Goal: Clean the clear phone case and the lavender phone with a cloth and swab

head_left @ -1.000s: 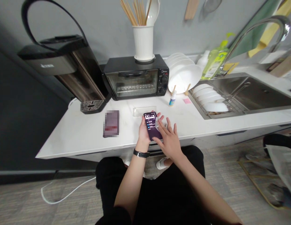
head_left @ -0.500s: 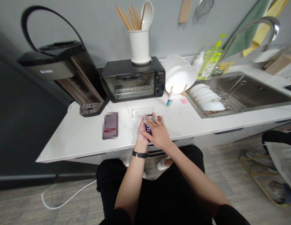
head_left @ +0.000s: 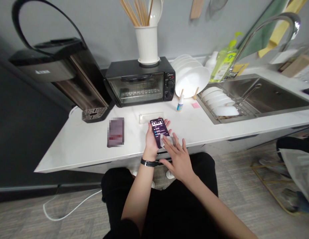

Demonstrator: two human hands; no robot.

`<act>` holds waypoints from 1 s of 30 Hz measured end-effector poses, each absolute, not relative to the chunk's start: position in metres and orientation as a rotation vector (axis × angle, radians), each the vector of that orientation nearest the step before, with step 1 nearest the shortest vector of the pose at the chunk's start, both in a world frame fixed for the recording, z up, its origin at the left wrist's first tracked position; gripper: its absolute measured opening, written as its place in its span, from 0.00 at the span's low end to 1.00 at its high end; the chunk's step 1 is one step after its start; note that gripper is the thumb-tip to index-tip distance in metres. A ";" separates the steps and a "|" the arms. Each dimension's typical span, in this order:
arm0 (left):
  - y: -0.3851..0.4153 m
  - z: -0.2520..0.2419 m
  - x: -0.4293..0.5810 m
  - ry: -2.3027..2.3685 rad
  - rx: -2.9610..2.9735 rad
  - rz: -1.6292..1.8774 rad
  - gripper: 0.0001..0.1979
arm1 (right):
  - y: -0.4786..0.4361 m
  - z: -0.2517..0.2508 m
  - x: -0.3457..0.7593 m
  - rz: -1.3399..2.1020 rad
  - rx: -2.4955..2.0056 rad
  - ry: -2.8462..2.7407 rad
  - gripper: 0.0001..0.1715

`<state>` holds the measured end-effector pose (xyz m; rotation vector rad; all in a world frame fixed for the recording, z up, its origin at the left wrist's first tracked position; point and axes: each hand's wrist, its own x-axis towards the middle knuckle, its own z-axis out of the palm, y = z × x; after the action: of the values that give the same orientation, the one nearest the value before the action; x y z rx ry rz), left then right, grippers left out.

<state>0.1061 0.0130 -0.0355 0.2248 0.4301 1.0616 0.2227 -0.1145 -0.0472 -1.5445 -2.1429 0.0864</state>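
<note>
My left hand (head_left: 151,139) is closed around a smartphone (head_left: 157,128), its fingers behind and its lit screen facing up, above the counter's front edge. A small whitish cloth (head_left: 172,139) lies against the lower part of the screen. Pressing that cloth with its fingertips is my right hand (head_left: 181,159), its thumb held apart. Just beyond the phone, a clear shallow tray (head_left: 144,119) rests on the counter. A small spray bottle (head_left: 180,104) stands to the right, beside a pink slip of paper (head_left: 195,105).
A pixelated dark pouch-like item (head_left: 116,131) lies on the white counter (head_left: 77,146) at left. Behind stand a black drinks machine (head_left: 87,83), a toaster oven (head_left: 141,88) and racked plates (head_left: 193,81). The sink (head_left: 273,94) with stacked bowls (head_left: 219,101) is at right.
My right hand has slid down the phone toward me with the cloth, uncovering most of the screen. My left hand still holds the phone. The camera view has shifted slightly.
</note>
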 end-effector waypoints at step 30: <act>0.015 -0.036 0.109 0.484 0.207 1.077 0.31 | -0.120 -0.041 0.213 0.093 -1.527 -2.186 0.46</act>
<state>0.1087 0.0147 -0.0364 0.2067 0.4839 1.0771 0.2129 -0.1201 -0.0408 -1.5275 -2.1858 0.0932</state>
